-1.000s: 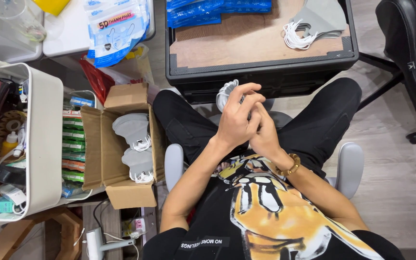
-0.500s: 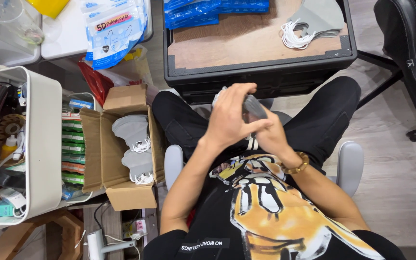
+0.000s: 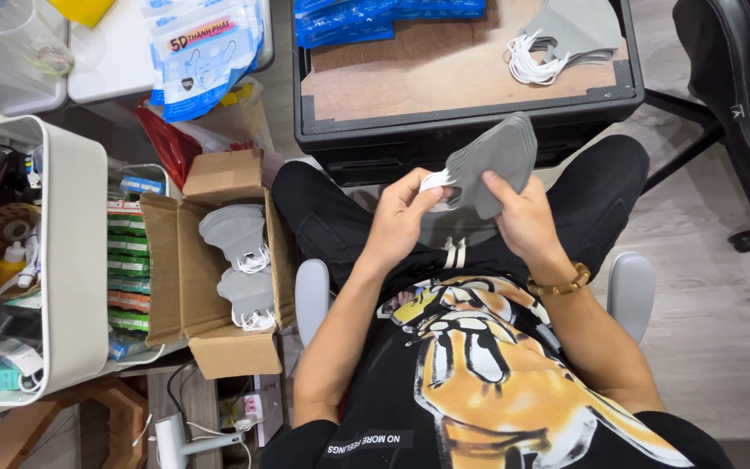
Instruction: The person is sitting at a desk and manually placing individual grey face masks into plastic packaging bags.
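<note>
So both hands are clamped on a stack of grey face masks (image 3: 492, 161) over the lap, just off the black table's (image 3: 470, 122) near edge: right hand (image 3: 527, 217) pinching its lower end, left hand (image 3: 401, 217) gripping the white-looped side, long axis tilted up-right.

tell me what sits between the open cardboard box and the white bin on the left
In the head view, a stack of green and orange flat boxes stands between the cardboard box and white bin.

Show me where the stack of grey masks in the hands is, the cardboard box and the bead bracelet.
grey masks (image 3: 495, 161): head view, on the top mask's flat side.
cardboard box (image 3: 163, 269): head view, on its left flap.
bead bracelet (image 3: 559, 285): head view, on the beads at the right wrist.
</note>
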